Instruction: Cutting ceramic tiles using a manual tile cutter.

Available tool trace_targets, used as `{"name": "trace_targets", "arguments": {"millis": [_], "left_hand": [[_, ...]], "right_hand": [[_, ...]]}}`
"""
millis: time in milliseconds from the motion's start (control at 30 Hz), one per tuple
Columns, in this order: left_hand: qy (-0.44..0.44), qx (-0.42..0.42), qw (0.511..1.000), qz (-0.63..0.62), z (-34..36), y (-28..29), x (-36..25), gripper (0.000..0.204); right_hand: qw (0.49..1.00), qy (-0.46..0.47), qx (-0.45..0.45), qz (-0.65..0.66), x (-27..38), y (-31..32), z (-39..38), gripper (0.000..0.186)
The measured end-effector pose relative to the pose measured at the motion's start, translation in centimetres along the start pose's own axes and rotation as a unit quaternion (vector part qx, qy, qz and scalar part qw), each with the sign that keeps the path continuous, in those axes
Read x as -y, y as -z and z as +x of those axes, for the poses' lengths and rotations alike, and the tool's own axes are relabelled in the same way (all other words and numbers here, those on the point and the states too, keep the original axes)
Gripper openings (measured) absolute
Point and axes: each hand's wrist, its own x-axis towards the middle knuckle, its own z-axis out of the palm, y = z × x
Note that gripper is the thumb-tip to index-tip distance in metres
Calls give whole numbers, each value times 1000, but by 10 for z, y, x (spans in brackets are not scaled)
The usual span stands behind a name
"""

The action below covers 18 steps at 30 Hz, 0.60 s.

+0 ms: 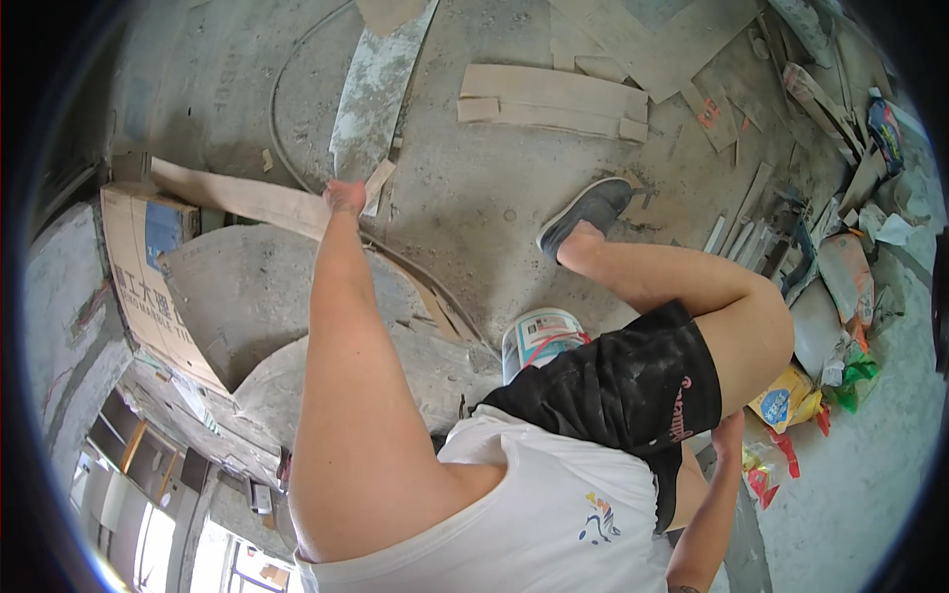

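My left arm stretches far forward, and my left hand [346, 195] is closed on a long brown cardboard strip [242, 196]. The strip runs off to the left, and a short piece of it shows just right of the fist. A pale, dusty board [376, 104] lies on the floor just beyond that hand. My right hand [730, 432] rests low at the right, against my bent leg by the hem of the black shorts. Its fingers are mostly hidden, so I cannot see whether it holds anything.
A printed cardboard box [148, 277] stands at the left beside grey, dusty sheets [237, 287]. A white bucket [539, 331] is partly under my leg. Flat cardboard [554, 102] lies ahead. Plastic bags [786, 400] and scraps line the right wall. A thin hose [280, 109] curves across the floor.
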Motion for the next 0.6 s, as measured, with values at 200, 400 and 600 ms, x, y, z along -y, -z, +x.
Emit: {"name": "trace_targets", "arguments": {"millis": [200,400,600], "left_hand": [[12,23,997,79,14,23,15,75],[13,28,997,77,10,22,4,73],[5,7,1000,-12,-6,20,-8,63]], "right_hand": [[998,45,14,53,12,-7,14,34],[998,54,26,3,-4,-12,14,38],[998,33,36,42,-22,-22,17,43]]}}
